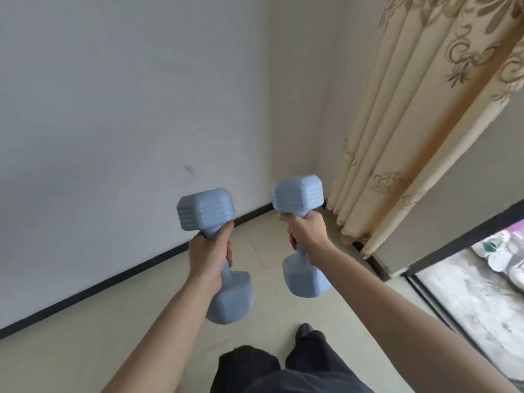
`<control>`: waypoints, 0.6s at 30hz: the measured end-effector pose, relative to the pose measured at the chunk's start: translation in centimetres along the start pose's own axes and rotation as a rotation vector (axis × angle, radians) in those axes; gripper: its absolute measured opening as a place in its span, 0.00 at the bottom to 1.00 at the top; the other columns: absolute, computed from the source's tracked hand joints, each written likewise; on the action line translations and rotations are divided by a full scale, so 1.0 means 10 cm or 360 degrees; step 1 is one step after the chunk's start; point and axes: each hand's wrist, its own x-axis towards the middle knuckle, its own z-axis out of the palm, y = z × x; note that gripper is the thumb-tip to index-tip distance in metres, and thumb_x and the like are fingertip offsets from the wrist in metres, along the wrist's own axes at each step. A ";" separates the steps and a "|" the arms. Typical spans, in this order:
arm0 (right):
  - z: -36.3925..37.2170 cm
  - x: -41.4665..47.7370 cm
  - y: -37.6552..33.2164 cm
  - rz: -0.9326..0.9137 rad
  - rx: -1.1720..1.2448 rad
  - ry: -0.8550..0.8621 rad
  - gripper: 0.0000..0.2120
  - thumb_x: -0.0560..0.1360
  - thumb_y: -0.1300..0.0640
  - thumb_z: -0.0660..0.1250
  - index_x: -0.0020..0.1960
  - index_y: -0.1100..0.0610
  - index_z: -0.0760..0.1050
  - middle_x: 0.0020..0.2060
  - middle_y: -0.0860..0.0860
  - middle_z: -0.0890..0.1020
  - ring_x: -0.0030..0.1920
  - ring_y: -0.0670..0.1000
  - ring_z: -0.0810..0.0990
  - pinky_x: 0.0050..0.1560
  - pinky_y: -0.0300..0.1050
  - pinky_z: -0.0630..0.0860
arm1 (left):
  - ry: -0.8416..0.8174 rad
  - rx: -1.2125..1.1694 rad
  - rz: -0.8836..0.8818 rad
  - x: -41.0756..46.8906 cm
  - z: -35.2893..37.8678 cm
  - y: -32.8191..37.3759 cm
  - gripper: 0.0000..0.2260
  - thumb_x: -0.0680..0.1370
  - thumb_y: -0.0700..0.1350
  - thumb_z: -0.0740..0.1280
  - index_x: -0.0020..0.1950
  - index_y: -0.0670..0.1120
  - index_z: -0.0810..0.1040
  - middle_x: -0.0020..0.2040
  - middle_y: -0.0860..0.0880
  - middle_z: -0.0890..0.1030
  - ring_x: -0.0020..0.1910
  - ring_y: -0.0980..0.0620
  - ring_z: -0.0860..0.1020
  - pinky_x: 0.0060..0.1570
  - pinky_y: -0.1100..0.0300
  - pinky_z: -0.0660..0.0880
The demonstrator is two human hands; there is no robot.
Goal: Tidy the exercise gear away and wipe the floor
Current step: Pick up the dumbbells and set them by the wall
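Note:
Two pale blue dumbbells are held upright in front of me, above the beige floor [85,358]. My left hand [208,256] grips the handle of the left dumbbell [205,209], whose lower head hangs below my wrist. My right hand [307,235] grips the handle of the right dumbbell [297,195], which is a little higher and farther away. Both arms are stretched toward the room's corner.
A white wall [113,109] with a black skirting strip runs along the left to the corner. A cream patterned curtain [411,123] hangs at the right. A sliding door track [431,302] and a rough outdoor slab lie at the right. My dark-trousered legs [283,370] stand below.

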 end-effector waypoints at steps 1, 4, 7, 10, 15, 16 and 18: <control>0.03 0.19 -0.07 0.0030 -0.0038 -0.0022 0.10 0.69 0.56 0.71 0.36 0.57 0.72 0.25 0.53 0.72 0.24 0.50 0.69 0.30 0.44 0.68 | 0.0027 0.0010 -0.0037 0.13 0.06 0.04 0.18 0.72 0.51 0.71 0.32 0.42 0.70 0.29 0.41 0.71 0.28 0.47 0.69 0.33 0.57 0.69; 0.17 0.77 -0.21 0.0133 -0.0139 -0.0132 0.09 0.70 0.55 0.71 0.38 0.57 0.72 0.26 0.53 0.73 0.25 0.50 0.70 0.31 0.44 0.70 | 0.0059 -0.0023 -0.0153 0.59 0.20 0.11 0.18 0.73 0.50 0.71 0.31 0.42 0.69 0.27 0.43 0.72 0.27 0.48 0.70 0.32 0.57 0.68; 0.35 1.35 -0.22 0.0209 -0.0279 -0.0208 0.11 0.70 0.53 0.72 0.38 0.57 0.72 0.26 0.53 0.74 0.25 0.50 0.71 0.31 0.44 0.71 | 0.0066 -0.0023 -0.0258 1.18 0.35 0.06 0.15 0.74 0.47 0.70 0.32 0.42 0.71 0.27 0.45 0.73 0.26 0.49 0.70 0.30 0.57 0.68; 0.56 1.94 -0.09 0.0317 -0.0402 -0.0214 0.14 0.70 0.48 0.73 0.39 0.57 0.74 0.27 0.53 0.76 0.26 0.51 0.73 0.32 0.44 0.73 | 0.0037 0.0028 -0.0389 1.82 0.52 -0.09 0.12 0.75 0.45 0.68 0.35 0.42 0.72 0.28 0.45 0.74 0.24 0.50 0.70 0.27 0.60 0.69; 0.84 2.93 0.31 0.0536 -0.0511 -0.0286 0.15 0.72 0.46 0.73 0.47 0.57 0.76 0.33 0.53 0.79 0.31 0.50 0.76 0.34 0.45 0.75 | -0.0017 0.0143 -0.0566 2.84 0.82 -0.54 0.07 0.76 0.42 0.66 0.40 0.42 0.71 0.30 0.45 0.73 0.25 0.51 0.69 0.25 0.61 0.68; 0.88 3.13 0.43 0.0585 -0.0512 -0.0323 0.14 0.72 0.47 0.73 0.49 0.56 0.76 0.34 0.53 0.78 0.32 0.50 0.76 0.35 0.45 0.75 | -0.0022 0.0158 -0.0603 3.03 0.88 -0.68 0.05 0.75 0.41 0.65 0.41 0.42 0.71 0.31 0.44 0.73 0.27 0.50 0.69 0.27 0.60 0.67; 0.93 3.56 0.74 0.0674 -0.0519 -0.0373 0.13 0.73 0.48 0.73 0.51 0.55 0.78 0.36 0.52 0.76 0.32 0.50 0.76 0.37 0.46 0.74 | -0.0038 0.0174 -0.0692 3.43 1.02 -1.01 0.03 0.75 0.39 0.64 0.44 0.43 0.70 0.33 0.45 0.73 0.30 0.49 0.69 0.30 0.58 0.67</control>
